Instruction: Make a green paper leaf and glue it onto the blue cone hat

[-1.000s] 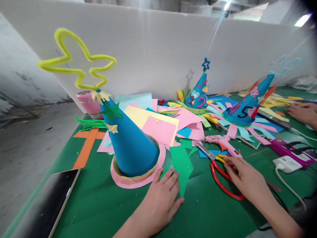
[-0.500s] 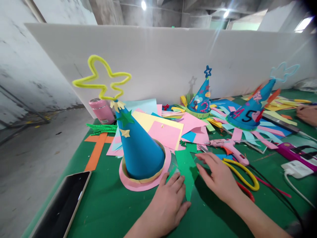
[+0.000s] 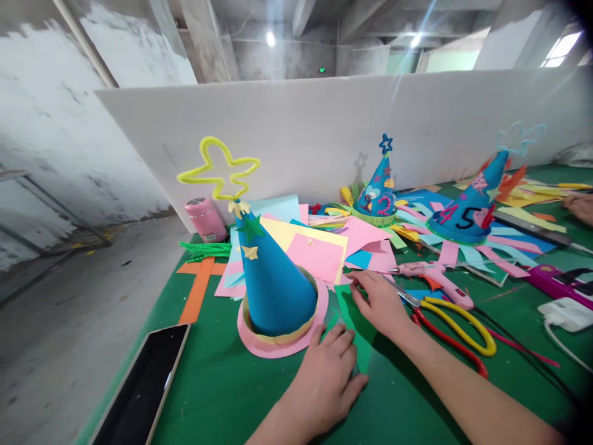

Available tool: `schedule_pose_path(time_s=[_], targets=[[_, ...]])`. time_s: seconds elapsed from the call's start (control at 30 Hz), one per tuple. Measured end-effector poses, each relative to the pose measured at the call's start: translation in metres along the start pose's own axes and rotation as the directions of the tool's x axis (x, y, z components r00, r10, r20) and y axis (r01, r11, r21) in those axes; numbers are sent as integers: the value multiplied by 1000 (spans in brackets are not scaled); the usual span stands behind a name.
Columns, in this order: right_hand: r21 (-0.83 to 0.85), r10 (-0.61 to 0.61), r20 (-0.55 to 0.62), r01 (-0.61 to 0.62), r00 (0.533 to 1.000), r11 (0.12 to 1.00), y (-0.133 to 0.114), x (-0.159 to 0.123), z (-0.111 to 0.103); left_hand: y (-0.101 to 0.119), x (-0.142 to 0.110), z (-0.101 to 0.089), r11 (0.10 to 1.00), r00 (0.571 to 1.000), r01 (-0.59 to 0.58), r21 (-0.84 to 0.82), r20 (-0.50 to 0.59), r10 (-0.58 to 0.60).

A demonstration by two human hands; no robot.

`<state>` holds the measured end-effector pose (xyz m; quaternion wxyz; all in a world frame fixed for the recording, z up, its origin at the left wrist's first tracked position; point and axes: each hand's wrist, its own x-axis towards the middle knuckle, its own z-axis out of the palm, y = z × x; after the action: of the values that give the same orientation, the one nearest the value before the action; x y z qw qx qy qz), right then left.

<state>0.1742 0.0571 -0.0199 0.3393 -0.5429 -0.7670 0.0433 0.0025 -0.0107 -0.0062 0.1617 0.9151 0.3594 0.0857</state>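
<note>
A blue paper cone hat (image 3: 280, 290) stands in front of me, tilted left, with a pink brim (image 3: 266, 349), star stickers and a bent yellow pipe-cleaner shape (image 3: 220, 176) on top. My left hand (image 3: 327, 374) lies palm down beside the brim, fingers spread, over the edge of a green paper piece (image 3: 359, 327). My right hand (image 3: 380, 306) is over that paper's far end, thumb apart from the fingers, its fingertips close to small green scraps. I see nothing held in either hand. Scissors (image 3: 463, 318) with yellow and red handles lie partly behind my right wrist.
A phone (image 3: 143, 383) lies at front left, near orange strips (image 3: 197, 296) and a pink bottle (image 3: 206, 219). Paper sheets (image 3: 312, 253) and two decorated hats (image 3: 375, 191) stand farther back. Right are a pink glue gun (image 3: 438, 278), cables, a purple power strip (image 3: 560, 281) and another person's hand (image 3: 579, 205).
My right hand has moved away from me and slightly left, to the far end of the green paper, uncovering more of the scissors. My left hand stays by the brim. The view has tilted up.
</note>
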Motion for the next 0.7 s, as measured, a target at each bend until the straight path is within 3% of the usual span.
schedule_pose_path(time_s=[0.2, 0.3, 0.43, 0.57, 0.7], targets=[[11, -31, 5, 31, 1000, 999, -11, 17, 0, -1, -1, 2, 999, 999, 10, -32, -47, -11], [1, -36, 41, 36, 999, 999, -14, 53, 7, -2, -1, 3, 998, 998, 2, -58, -68, -6], [15, -13, 109, 12, 994, 1000, -14, 106, 34, -5, 0, 5, 999, 999, -15, -44, -48, 13], [107, 53, 196, -75, 979, 991, -9, 137, 63, -8, 3, 6, 999, 999, -32, 0, 33, 32], [298, 144, 243, -215, 959, 930, 0, 143, 65, -11, 7, 9, 998, 995, -50, 40, 84, 46]])
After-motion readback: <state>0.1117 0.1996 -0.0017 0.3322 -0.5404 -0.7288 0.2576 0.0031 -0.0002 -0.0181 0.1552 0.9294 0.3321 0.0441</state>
